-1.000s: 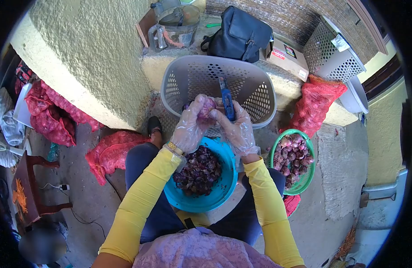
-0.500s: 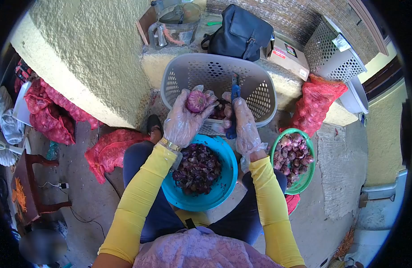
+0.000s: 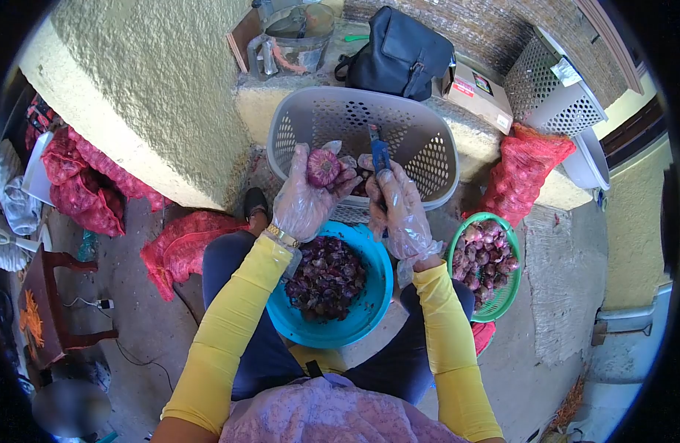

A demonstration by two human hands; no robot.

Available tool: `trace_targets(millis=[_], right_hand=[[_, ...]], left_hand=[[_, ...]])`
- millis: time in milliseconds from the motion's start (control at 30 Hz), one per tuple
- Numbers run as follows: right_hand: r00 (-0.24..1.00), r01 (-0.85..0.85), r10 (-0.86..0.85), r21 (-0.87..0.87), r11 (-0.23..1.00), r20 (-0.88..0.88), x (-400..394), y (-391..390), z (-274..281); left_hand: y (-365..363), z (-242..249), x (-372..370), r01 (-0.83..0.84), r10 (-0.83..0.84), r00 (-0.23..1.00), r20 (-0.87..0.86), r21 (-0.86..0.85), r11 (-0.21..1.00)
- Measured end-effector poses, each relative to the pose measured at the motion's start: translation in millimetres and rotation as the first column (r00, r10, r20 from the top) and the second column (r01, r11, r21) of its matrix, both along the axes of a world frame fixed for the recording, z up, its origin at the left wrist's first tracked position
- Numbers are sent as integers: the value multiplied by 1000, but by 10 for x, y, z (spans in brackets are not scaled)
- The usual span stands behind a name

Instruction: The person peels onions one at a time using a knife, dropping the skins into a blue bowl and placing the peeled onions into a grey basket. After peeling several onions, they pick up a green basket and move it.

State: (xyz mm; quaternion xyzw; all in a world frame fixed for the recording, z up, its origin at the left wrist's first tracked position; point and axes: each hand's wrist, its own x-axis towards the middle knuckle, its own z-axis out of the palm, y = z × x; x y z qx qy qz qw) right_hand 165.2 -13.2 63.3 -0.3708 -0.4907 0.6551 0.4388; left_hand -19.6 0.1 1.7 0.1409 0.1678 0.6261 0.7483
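My left hand (image 3: 306, 196), in a clear plastic glove, holds a red onion (image 3: 323, 167) in its fingers above the near edge of the grey perforated basket (image 3: 421, 111). In my gloved right hand (image 3: 402, 210) is a blue-handled cutter knife (image 3: 380, 153), its blade end pointing away from me and tilted left. The blade is apart from the onion. More onions lie inside the basket, partly hidden behind my hands. Below my hands, between my legs, a blue basin (image 3: 380, 295) holds a heap of dark onion skins (image 3: 325, 280).
To the right stands a green basket (image 3: 515, 288) of onions, with a red mesh sack (image 3: 528, 166) behind it. Another red sack (image 3: 192, 247) lies at left. A black backpack (image 3: 399, 55) and a cardboard box (image 3: 476, 96) sit on the ledge behind.
The knife has swung from nearly upright to leaning left, its blade end nearer the onion. My right fingers have shifted around the handle. The onion has turned slightly in my left hand.
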Motion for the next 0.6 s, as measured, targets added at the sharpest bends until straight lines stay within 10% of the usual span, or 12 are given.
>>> trace_targets(millis=[333, 600], right_hand=[[979, -78, 52, -126, 989, -195, 95, 94, -83], [934, 96, -230, 428, 899, 273, 150, 215, -224]], left_hand=[[-14, 128, 69, 32, -28, 994, 102, -44, 998], [-19, 89, 16, 54, -54, 994, -98, -11, 999]])
